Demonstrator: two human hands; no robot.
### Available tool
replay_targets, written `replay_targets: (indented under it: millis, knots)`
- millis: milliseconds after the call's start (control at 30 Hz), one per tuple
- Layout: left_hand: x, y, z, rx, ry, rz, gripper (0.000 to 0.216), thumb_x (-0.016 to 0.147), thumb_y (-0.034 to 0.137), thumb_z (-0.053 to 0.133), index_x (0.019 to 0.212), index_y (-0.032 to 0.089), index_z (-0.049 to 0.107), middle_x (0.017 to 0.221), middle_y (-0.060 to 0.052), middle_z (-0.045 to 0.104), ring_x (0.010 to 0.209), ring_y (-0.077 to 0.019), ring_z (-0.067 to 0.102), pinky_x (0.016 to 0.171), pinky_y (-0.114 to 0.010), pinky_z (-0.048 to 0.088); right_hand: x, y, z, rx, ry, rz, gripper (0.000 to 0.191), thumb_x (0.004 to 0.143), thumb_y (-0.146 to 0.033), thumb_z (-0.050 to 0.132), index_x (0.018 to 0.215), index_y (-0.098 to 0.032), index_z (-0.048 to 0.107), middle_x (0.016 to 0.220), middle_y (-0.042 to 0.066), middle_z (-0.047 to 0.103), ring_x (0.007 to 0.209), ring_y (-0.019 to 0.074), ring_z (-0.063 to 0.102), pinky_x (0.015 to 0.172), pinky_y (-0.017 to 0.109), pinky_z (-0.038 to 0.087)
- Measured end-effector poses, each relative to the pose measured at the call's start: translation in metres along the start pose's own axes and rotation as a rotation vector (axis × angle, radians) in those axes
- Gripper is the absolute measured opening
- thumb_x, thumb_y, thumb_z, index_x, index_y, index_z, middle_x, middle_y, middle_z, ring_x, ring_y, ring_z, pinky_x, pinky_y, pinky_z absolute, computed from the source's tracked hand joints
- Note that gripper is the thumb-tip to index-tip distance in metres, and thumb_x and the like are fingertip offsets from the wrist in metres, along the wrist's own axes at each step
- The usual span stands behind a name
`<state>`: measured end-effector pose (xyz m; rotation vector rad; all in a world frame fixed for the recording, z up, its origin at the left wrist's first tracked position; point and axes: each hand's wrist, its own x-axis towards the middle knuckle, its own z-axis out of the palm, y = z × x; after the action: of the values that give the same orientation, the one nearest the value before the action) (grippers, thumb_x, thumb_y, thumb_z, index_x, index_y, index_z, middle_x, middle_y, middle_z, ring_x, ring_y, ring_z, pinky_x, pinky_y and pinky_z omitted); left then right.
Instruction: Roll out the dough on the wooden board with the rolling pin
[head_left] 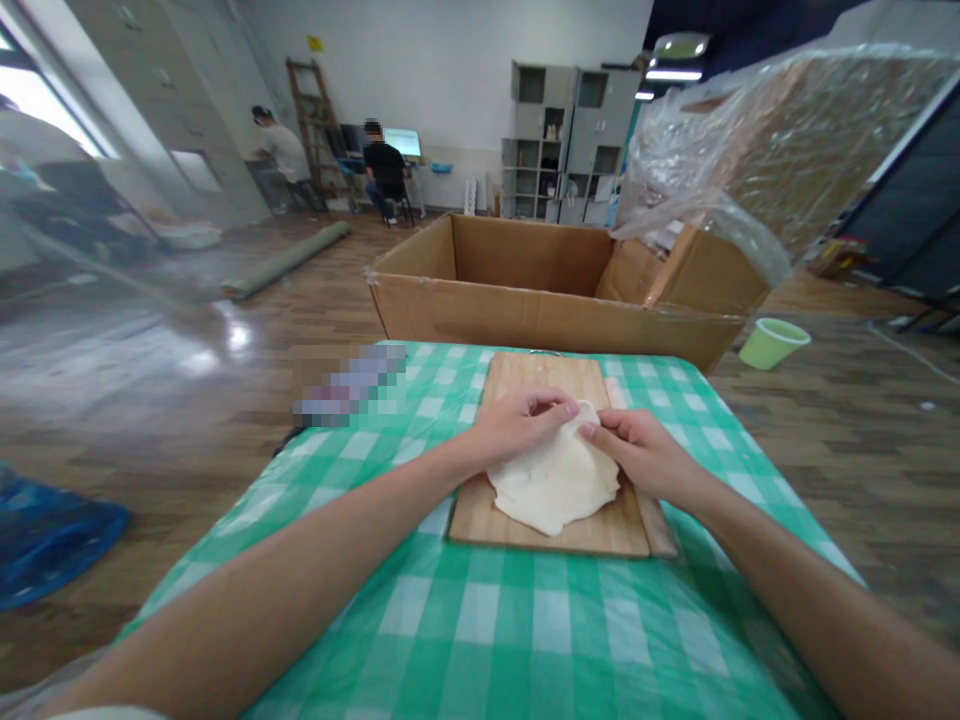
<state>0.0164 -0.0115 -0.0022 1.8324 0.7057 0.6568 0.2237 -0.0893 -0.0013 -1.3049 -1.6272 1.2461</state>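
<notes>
A flat sheet of pale dough (pixel 553 482) lies on a wooden cutting board (pixel 540 385) on the green-and-white checked tablecloth (pixel 517 620). My left hand (pixel 517 425) pinches the dough's far edge with curled fingers. Just to the right, my right hand (pixel 645 452) pinches the same far edge. The two hands nearly touch above the dough's top corner.
A large open cardboard box (pixel 547 285) with loose plastic wrap (pixel 757 150) stands just beyond the table. A green bucket (pixel 772 342) sits on the wooden floor at right. A blue bag (pixel 45 535) lies at left. Two people sit at desks far behind.
</notes>
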Motion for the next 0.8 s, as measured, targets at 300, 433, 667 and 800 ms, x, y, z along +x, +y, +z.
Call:
replay_targets:
  millis: [300, 433, 667, 800]
  knots:
    - [-0.0053, -0.0011, 0.0013, -0.278, 0.106, -0.215, 0.037, 0.083, 0.052, 0.073, 0.085, 0.015, 0.074, 0.078, -0.003, 0.070, 0.066, -0.0139, 0.059, 0.058, -0.025, 0.040, 0.0000, -0.0060, 0.0002, 0.030, -0.012, 0.020, 0.038, 0.096, -0.058, 0.066, 0.091, -0.020, 0.063, 0.071, -0.001, 0.063, 0.054, 0.0120, 0.054, 0.046, 0.024, 0.042]
    - [-0.0034, -0.0017, 0.0000, -0.287, 0.096, -0.214, 0.031, 0.077, 0.044, 0.080, 0.089, 0.015, 0.077, 0.083, -0.004, 0.073, 0.070, -0.0137, 0.060, 0.061, -0.024, 0.041, -0.0001, -0.0078, 0.0019, 0.072, -0.041, 0.051, 0.044, 0.091, -0.062, 0.071, 0.098, -0.019, 0.065, 0.077, 0.001, 0.067, 0.057, 0.0127, 0.056, 0.046, 0.024, 0.043]
    - [-0.0026, -0.0064, 0.0005, -0.517, 0.076, -0.240, 0.033, 0.080, 0.047, 0.082, 0.089, 0.016, 0.078, 0.084, -0.005, 0.074, 0.073, -0.0142, 0.063, 0.064, -0.024, 0.046, 0.0005, -0.0020, 0.0038, 0.066, -0.003, 0.029, 0.041, 0.093, -0.061, 0.069, 0.092, -0.020, 0.067, 0.072, -0.001, 0.063, 0.055, 0.0127, 0.054, 0.046, 0.025, 0.042]
    - [-0.0042, -0.0052, -0.0007, -0.468, 0.044, -0.224, 0.032, 0.080, 0.047, 0.083, 0.090, 0.017, 0.079, 0.087, -0.006, 0.076, 0.075, -0.0149, 0.064, 0.066, -0.025, 0.047, 0.0011, 0.0008, 0.0044, 0.046, 0.053, 0.036, 0.041, 0.097, -0.061, 0.063, 0.088, -0.021, 0.067, 0.067, -0.002, 0.059, 0.051, 0.0122, 0.051, 0.044, 0.026, 0.039]
